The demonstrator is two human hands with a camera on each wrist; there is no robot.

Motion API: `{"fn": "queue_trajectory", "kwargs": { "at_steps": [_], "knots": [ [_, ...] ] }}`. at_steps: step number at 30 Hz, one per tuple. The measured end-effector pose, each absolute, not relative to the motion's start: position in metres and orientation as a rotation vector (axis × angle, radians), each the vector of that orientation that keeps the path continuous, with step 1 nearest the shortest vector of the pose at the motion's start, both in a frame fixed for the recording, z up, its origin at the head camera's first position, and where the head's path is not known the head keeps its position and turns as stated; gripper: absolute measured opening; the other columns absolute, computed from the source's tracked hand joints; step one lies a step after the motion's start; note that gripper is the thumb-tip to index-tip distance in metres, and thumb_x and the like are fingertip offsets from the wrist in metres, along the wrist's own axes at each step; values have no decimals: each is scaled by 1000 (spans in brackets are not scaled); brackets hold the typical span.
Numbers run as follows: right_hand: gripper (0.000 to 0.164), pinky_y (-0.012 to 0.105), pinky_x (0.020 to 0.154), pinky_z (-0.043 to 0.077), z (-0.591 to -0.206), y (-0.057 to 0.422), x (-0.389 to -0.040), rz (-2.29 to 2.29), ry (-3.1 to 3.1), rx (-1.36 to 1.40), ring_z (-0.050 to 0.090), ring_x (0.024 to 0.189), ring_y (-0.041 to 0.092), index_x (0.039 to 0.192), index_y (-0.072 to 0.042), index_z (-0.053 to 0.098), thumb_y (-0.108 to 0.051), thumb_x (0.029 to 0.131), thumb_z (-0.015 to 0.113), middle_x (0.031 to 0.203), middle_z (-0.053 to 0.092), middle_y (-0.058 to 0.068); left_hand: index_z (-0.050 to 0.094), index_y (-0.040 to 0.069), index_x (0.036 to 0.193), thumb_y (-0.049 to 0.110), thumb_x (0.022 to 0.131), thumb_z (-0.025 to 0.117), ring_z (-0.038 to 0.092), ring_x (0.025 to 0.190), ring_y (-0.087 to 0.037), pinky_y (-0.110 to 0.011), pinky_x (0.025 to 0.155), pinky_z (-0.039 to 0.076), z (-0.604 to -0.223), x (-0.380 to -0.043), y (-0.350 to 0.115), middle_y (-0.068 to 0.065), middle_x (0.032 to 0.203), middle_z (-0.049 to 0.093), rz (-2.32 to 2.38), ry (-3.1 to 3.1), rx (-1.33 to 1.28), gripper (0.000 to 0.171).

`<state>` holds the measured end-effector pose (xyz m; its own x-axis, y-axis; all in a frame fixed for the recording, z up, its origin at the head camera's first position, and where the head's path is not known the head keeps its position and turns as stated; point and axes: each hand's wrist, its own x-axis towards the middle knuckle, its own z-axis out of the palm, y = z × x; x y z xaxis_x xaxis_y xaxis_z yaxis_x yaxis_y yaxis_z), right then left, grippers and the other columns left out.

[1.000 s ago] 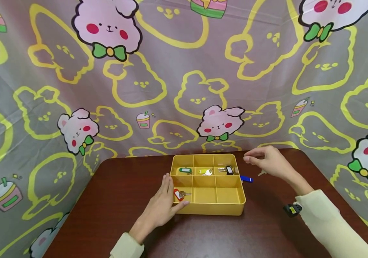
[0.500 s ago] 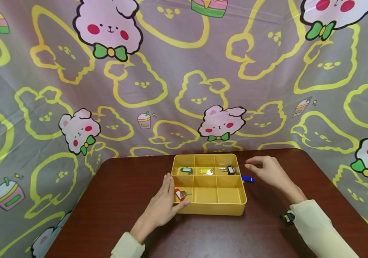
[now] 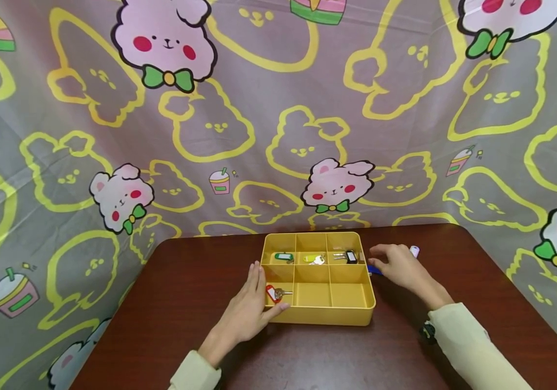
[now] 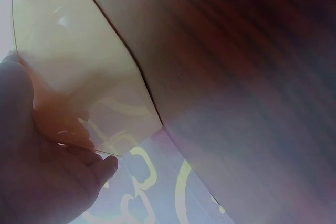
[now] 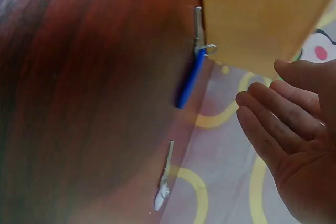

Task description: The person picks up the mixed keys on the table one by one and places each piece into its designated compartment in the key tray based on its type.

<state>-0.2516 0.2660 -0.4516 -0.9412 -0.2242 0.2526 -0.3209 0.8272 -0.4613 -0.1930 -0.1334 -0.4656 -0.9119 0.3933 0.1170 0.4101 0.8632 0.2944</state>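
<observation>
A yellow six-compartment box (image 3: 317,316) sits on the dark wooden table. My left hand (image 3: 239,314) rests along its left wall, fingers straight, thumb at the front rim. Beyond the right wall lies a key with a blue tag (image 5: 191,80), its key (image 5: 198,27) close to the box. Over it hovers my right hand (image 3: 400,266), fingers loosely bent and holding nothing, partly covering the blue tag in the head view. In the right wrist view the hand (image 5: 294,129) is apart from the key. Farther right lies a key with a white tag (image 3: 414,251).
In the back row are keys with a green tag (image 3: 284,257), a yellow tag (image 3: 310,259) and a black tag (image 3: 351,256). A red-tagged key (image 3: 273,293) lies in the front left compartment. A patterned curtain (image 3: 259,135) hangs behind and beside the table.
My right hand has moved left and lower, toward the box and over the blue-tagged key. The white tag behind it now shows. My left hand has stayed on the box.
</observation>
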Motion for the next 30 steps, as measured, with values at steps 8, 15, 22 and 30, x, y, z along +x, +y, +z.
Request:
{"fn": "queue_trajectory", "kwargs": {
  "at_steps": [8,15,22,30],
  "knots": [
    [27,55,86,60,-466,262,-258,607,-2900,492,76,100,35,116,3,76,-8,92,75,111,79,20,18,-8,164,78,98,46,10,165,-38,-48,126,36,-467,-194,-132,-27,175,6,-497,-2990,-639,112],
    [31,58,89,60,-477,258,-264,582,-2947,541,76,103,38,118,7,74,-9,91,76,113,78,23,18,-8,164,78,98,45,11,165,-39,-48,127,35,-468,-193,-133,-28,175,7,-479,-2986,-645,112],
    [33,56,87,61,-483,256,-267,561,-2976,558,76,100,36,120,7,74,-11,93,75,113,78,23,18,-9,164,79,97,45,12,165,-39,-49,125,37,-470,-191,-134,-27,175,8,-492,-2992,-627,113],
    [28,52,77,61,-481,258,-270,526,-2963,568,76,90,30,114,5,77,-11,91,75,105,79,20,19,-9,163,79,97,45,13,164,-40,-48,126,36,-468,-193,-133,-28,175,8,-483,-2980,-639,113]
  ]
}}
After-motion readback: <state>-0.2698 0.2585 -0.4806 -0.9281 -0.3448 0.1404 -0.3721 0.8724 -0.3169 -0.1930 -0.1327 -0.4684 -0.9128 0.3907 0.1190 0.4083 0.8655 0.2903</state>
